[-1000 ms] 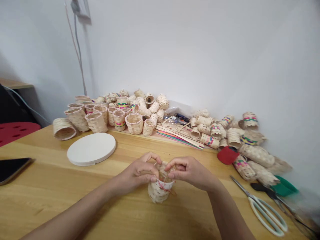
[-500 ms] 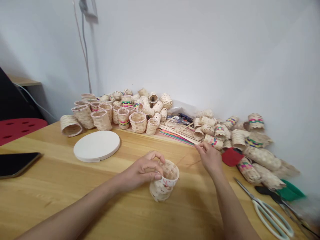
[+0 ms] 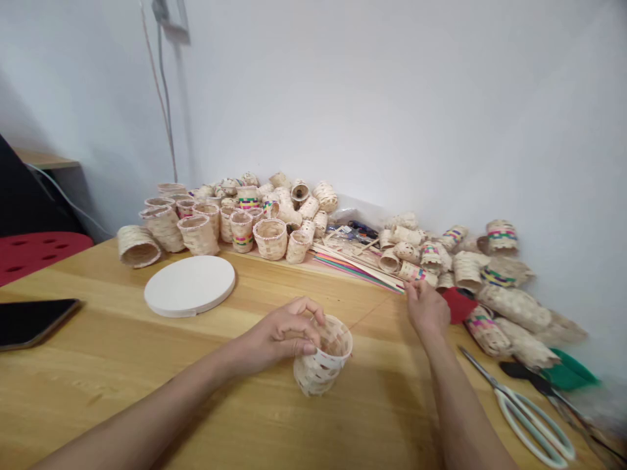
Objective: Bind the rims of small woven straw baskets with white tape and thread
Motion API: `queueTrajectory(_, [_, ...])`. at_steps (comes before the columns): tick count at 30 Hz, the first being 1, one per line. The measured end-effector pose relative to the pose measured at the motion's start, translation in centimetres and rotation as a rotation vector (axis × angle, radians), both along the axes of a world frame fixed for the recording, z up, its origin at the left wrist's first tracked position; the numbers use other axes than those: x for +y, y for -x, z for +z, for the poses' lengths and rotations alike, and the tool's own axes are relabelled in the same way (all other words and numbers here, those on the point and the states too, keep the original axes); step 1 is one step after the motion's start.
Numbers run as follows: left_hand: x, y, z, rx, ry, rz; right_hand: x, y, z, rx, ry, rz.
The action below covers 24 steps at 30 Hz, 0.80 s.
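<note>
My left hand [image 3: 296, 329] grips the near-left rim of a small woven basket [image 3: 318, 375], its fingers reaching over the edge and the thumb outside. The basket leans slightly on the table, with a pale band round its rim. From the rim a thin reddish thread [image 3: 375, 311] runs up and right to my right hand [image 3: 427, 308], whose fingertips are pinched together. Whether a needle sits in that pinch is too small to tell. Just behind the right hand lie coloured strips [image 3: 353, 269].
Many woven baskets [image 3: 270, 239] stand along the wall. A white roll of tape [image 3: 190, 285] and a phone [image 3: 36, 320] lie at left. At right are scissors [image 3: 524, 418], a red piece [image 3: 459, 305], a green piece [image 3: 571, 370] and more baskets [image 3: 514, 307].
My right hand has moved to the right, away from the basket, and the thread stretches straight. Red loops on the basket's front rim no longer show. My left hand has stayed on the rim.
</note>
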State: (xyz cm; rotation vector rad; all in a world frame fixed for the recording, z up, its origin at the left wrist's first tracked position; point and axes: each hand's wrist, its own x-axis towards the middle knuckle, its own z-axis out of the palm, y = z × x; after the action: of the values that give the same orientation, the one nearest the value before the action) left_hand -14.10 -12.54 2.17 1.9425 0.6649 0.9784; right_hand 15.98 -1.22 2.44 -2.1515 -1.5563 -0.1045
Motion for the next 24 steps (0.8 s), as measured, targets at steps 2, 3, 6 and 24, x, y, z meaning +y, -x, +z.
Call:
queueTrajectory(2, [-0.2, 0.0, 0.1, 0.020, -0.029, 0.012, 0.0, 0.1, 0.0, 0.020, -0.009, 0.019])
queueTrajectory(3, [-0.2, 0.0, 0.1, 0.043, -0.062, 0.040, 0.0, 0.1, 0.1, 0.035, -0.016, 0.044])
queueTrajectory(6, [-0.2, 0.1, -0.1, 0.176, -0.230, 0.196, -0.5, 0.6, 0.7, 0.089, -0.061, 0.176])
queueTrajectory(24, [1.1, 0.2, -2.1, 0.072, -0.190, 0.417, -7.0, 7.5, 3.5, 0.276, 0.017, 1.269])
